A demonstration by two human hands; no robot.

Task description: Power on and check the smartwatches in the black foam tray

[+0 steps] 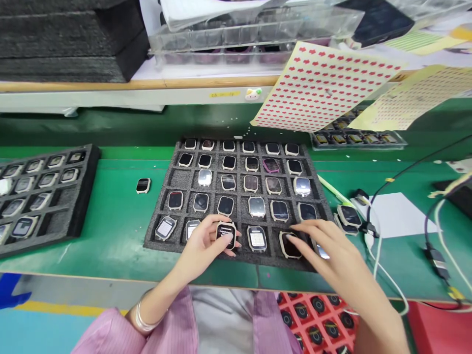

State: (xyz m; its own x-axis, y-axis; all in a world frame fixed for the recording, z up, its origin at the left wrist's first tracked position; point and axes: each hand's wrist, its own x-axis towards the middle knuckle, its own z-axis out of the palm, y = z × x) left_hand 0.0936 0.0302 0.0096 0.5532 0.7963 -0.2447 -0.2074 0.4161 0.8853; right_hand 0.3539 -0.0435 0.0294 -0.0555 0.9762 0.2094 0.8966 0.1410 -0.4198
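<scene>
A dark foam tray with a grid of pockets lies in the middle of the green bench, and most pockets hold a smartwatch body. My left hand pinches one beige-framed watch over the tray's front row, its screen lit. My right hand reaches over the front right pockets with fingers stretched out, the fingertips on a dark-screened watch. A second watch lies half hidden under that hand.
A second foam tray of watches sits at the left, and one loose watch lies between the trays. Red-dot sticker sheets hang above. Cables, white paper and two more watches are at the right.
</scene>
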